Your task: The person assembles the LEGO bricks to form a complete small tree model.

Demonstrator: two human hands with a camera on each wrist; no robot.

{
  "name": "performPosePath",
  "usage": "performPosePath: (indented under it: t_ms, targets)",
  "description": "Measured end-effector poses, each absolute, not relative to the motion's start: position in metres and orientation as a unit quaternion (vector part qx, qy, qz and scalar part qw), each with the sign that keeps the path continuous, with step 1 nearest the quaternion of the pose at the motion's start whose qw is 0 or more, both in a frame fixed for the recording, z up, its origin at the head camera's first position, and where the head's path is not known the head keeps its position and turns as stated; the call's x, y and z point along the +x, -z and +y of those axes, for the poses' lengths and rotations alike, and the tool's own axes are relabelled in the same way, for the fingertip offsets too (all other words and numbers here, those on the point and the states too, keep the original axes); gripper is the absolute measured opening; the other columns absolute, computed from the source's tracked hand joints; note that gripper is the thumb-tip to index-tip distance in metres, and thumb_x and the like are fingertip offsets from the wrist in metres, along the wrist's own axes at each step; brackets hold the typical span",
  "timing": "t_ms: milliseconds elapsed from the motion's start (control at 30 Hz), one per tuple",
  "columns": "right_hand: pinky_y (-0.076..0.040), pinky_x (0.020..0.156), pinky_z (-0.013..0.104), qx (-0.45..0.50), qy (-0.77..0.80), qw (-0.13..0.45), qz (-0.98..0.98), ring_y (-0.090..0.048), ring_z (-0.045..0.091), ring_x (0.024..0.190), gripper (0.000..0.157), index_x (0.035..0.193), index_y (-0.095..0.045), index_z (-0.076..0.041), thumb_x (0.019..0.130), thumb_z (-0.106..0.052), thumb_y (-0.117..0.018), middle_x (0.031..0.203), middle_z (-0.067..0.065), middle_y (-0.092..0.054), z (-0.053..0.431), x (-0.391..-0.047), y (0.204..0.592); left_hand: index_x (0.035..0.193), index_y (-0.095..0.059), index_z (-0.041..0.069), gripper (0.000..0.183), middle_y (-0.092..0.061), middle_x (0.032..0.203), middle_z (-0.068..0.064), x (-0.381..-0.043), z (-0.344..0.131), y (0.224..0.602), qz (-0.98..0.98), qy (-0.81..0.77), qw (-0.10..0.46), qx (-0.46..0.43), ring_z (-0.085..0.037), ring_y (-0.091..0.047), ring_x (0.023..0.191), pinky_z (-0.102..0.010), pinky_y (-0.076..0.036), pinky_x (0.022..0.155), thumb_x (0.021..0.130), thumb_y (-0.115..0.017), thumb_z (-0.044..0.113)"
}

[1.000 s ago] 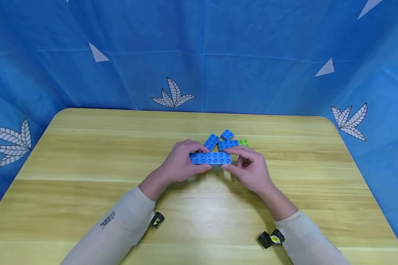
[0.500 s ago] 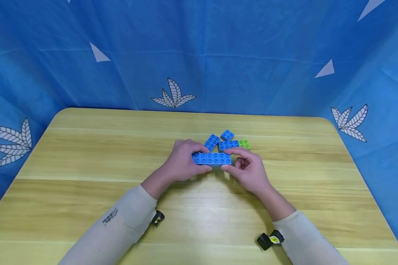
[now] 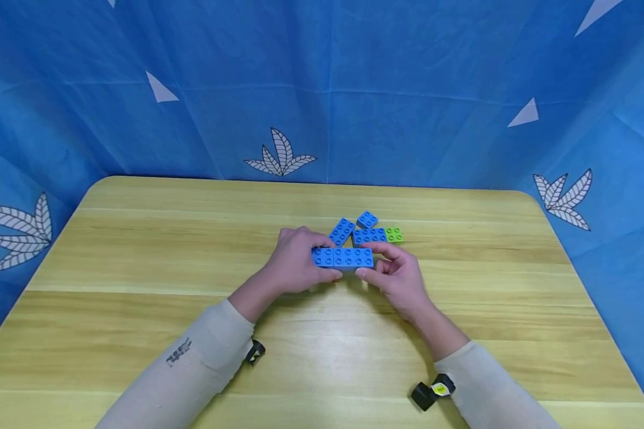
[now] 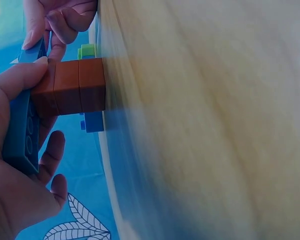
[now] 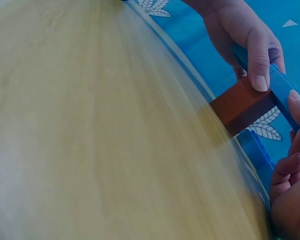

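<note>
Two blue building bricks lie end to end in a row on top of a stack of brown bricks (image 4: 92, 85), which rises from the table. My left hand (image 3: 295, 262) pinches the left blue brick (image 3: 322, 257), its thumb on the near side at the seam and part of the brick hidden in the palm. The right blue brick (image 3: 353, 257) is pinched at its outer end by my right hand (image 3: 399, 277), thumb in front and index finger behind. From above, the row hides most of the brown stack.
Just behind the row, on the wooden table (image 3: 193, 238), lie a slanted blue brick (image 3: 341, 232), a small blue brick (image 3: 367, 220) and another blue brick (image 3: 370, 236) with a lime green brick (image 3: 394, 235) at its right end. A blue patterned cloth (image 3: 408, 119) hangs behind the table.
My right hand has shifted slightly left, its thumb a bit farther along the near side of the right blue brick. The left hand and the loose bricks stay nearly the same.
</note>
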State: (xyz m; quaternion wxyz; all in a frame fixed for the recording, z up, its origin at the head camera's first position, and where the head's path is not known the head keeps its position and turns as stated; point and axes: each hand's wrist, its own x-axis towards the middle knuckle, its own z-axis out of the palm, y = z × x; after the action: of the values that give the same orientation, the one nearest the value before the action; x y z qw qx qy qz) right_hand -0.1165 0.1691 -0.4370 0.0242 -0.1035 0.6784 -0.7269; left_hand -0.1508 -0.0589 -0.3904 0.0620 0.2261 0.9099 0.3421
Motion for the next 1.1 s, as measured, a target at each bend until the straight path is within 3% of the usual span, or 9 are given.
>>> performPosePath:
  t_ms: [300, 433, 533, 767, 1100]
  targets:
    - [-0.034, 0.043, 0.021, -0.105, 0.743, 0.012, 0.661, -0.041, 0.014, 0.051, 0.042, 0.123, -0.061, 0.013, 0.083, 0.014, -0.074, 0.061, 0.009, -0.049, 0.167, -0.114, 0.44, 0.11, -0.075, 0.015, 0.045, -0.07, 0.105, 0.006, -0.149, -0.061, 0.391, 0.904, -0.35, 0.059, 0.238, -0.014, -0.055, 0.096, -0.042, -0.029, 0.093, 0.073, -0.09, 0.037]
    - [-0.034, 0.043, 0.021, -0.109, 0.745, 0.007, 0.658, -0.041, 0.015, 0.051, 0.041, 0.121, -0.062, 0.013, 0.082, 0.015, -0.074, 0.06, 0.009, -0.047, 0.168, -0.115, 0.441, 0.114, -0.073, 0.011, 0.049, -0.068, 0.107, 0.004, -0.153, -0.068, 0.384, 0.875, -0.408, 0.069, 0.25, -0.017, -0.056, 0.1, -0.04, -0.041, 0.088, 0.075, -0.088, 0.037]
    - [-0.034, 0.043, 0.021, -0.111, 0.745, 0.005, 0.658, -0.041, 0.015, 0.051, 0.041, 0.121, -0.062, 0.013, 0.081, 0.015, -0.074, 0.06, 0.009, -0.047, 0.17, -0.116, 0.44, 0.118, -0.07, 0.01, 0.047, -0.068, 0.105, 0.001, -0.164, -0.073, 0.372, 0.857, -0.439, 0.072, 0.258, -0.022, -0.056, 0.097, -0.037, -0.049, 0.076, 0.082, -0.083, 0.037]
    - [-0.035, 0.045, 0.021, -0.108, 0.747, 0.011, 0.655, -0.042, 0.014, 0.052, 0.042, 0.121, -0.062, 0.013, 0.081, 0.015, -0.075, 0.061, 0.008, -0.049, 0.171, -0.118, 0.438, 0.12, -0.068, 0.009, 0.04, -0.068, 0.105, -0.003, -0.204, -0.077, 0.358, 0.873, -0.403, 0.065, 0.268, -0.024, -0.056, 0.094, -0.036, -0.046, 0.078, 0.089, -0.075, 0.033]
    - [-0.036, 0.045, 0.021, -0.105, 0.749, 0.014, 0.654, -0.043, 0.015, 0.052, 0.041, 0.12, -0.063, 0.011, 0.081, 0.012, -0.076, 0.061, 0.008, -0.049, 0.171, -0.118, 0.442, 0.117, -0.067, 0.004, 0.052, -0.068, 0.101, -0.003, -0.233, -0.077, 0.395, 0.885, -0.35, 0.138, 0.275, -0.021, -0.056, 0.083, -0.033, -0.047, 0.076, 0.08, -0.086, 0.034]
